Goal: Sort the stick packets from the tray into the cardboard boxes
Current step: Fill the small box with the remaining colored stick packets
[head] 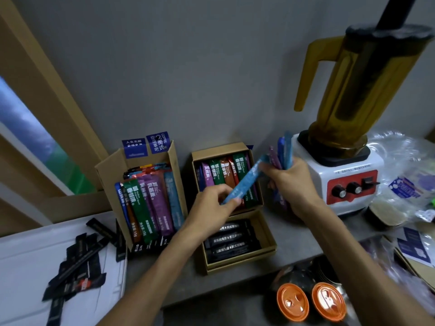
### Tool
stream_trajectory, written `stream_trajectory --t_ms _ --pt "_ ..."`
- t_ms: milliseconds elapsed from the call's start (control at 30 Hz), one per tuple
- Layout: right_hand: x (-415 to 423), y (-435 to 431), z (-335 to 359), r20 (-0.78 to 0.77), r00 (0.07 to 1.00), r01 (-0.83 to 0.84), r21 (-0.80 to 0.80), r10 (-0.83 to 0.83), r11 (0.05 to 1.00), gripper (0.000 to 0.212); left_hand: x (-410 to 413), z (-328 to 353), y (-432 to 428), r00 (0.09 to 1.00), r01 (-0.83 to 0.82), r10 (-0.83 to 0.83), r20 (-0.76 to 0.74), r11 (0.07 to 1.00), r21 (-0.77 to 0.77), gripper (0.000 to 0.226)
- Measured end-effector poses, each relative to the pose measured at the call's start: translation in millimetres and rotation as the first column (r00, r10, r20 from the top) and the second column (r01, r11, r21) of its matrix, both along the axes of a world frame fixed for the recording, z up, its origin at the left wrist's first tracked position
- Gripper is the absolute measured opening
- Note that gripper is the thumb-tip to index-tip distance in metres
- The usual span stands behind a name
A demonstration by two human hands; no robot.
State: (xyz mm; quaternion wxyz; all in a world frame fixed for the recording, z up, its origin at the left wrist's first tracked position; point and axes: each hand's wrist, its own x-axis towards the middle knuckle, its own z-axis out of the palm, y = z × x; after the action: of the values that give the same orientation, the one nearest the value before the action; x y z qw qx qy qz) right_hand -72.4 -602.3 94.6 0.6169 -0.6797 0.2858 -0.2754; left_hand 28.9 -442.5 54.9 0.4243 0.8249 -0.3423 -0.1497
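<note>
Left hand (215,200) pinching light-blue stick packet (244,182) w/ fingertips; right hand (290,178) fisted round packet bunch (281,152) (over cardboard boxes (221,151)).

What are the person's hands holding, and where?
Left hand pinches the light blue stick packet at its lower end; right hand grips a packet bundle around its middle.

The bundle of packets (281,151) is motion-blurred, lower ends hidden behind the right hand (292,182); perhaps five
</note>
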Motion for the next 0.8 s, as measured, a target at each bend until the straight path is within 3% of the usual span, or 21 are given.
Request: stream_trajectory --t_ms 100,233,333,467,567,667,800 --pt "23.2 -4.8 1.4 -0.052 0.994 -0.100 -0.096 0.095 0.990 0.014 2.0 -4.2 -11.3 0.997 -0.028 0.021 0.074 0.995 0.095 0.014" --pt "52.6 -11.2 -11.3 -0.148 0.987 -0.106 -0.284 0.066 0.953 0.012 5.0 -13.0 -27.2 0.978 -0.071 0.014 0.210 0.962 0.264 0.018" --pt "68.0 -14.5 -13.4 -0.186 0.980 -0.144 -0.397 0.074 0.906 0.013 4.1 -15.7 -32.5 0.880 -0.158 -0.027 0.474 0.925 0.346 0.023" --pt "71.5 -19.0 -15.8 -0.241 0.965 -0.207 -0.446 0.107 0.871 0.021 3.8 -25.7 -33.6 0.759 -0.228 -0.028 0.650 0.924 0.306 0.048" --pt "64.7 -24.2 -16.7 -0.152 0.986 -0.113 -0.326 0.066 0.939 0.011 5.6 -34.2 -34.1 0.702 -0.226 -0.034 0.711 0.936 0.268 0.075" --pt "53.9 -30.8 -17.8 -0.093 0.991 -0.099 -0.013 0.097 0.995 0.015 9.8 -34.7 -36.7 0.700 -0.157 -0.139 0.700 0.927 0.341 0.085" --pt "33.7 -37.9 -19.6 0.033 0.964 -0.263 0.286 0.264 0.922 0.015 11.0 -30.8 -37.9 0.728 -0.134 -0.165 0.666 0.918 0.374 0.080"
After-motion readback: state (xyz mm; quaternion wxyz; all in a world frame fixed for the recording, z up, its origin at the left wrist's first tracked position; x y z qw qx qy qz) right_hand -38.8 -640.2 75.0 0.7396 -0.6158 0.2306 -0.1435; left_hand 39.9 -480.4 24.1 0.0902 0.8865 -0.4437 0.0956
